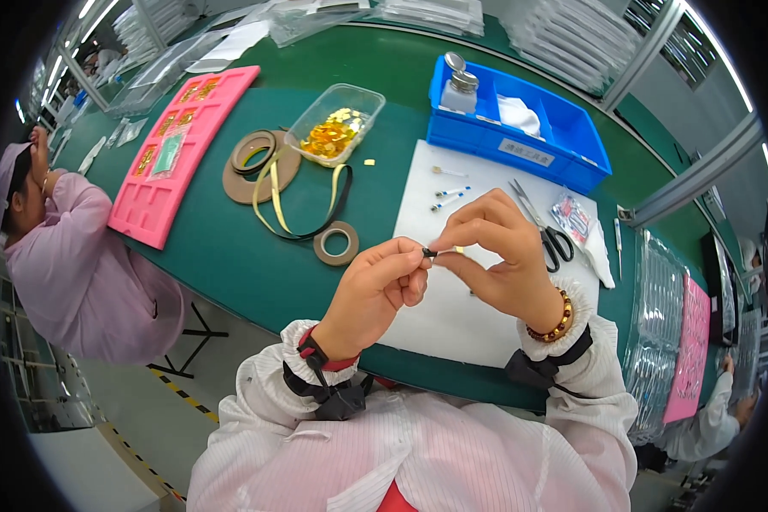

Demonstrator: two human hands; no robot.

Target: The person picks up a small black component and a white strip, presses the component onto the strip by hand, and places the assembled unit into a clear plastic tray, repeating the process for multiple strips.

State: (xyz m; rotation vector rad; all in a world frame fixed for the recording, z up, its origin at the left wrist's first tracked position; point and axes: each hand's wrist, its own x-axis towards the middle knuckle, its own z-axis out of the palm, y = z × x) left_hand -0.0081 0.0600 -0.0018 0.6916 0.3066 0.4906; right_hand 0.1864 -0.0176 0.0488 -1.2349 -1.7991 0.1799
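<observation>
My left hand (375,290) and my right hand (499,256) meet above the white mat (452,316), both pinching a tiny dark-and-gold part (439,252) between thumb and fingertips. My right wrist wears a brown bead bracelet (555,322). On the mat beyond my hands lie a few small blue-tipped pieces (448,198) and black-handled scissors (548,232).
A clear tub of gold pieces (334,128), tape rolls (336,243) and a yellow strip (273,192) lie on the green table (230,247). A pink tray (179,149) sits left, a blue bin (563,136) behind. A person in pink (68,256) sits left; another sleeve (708,418) right.
</observation>
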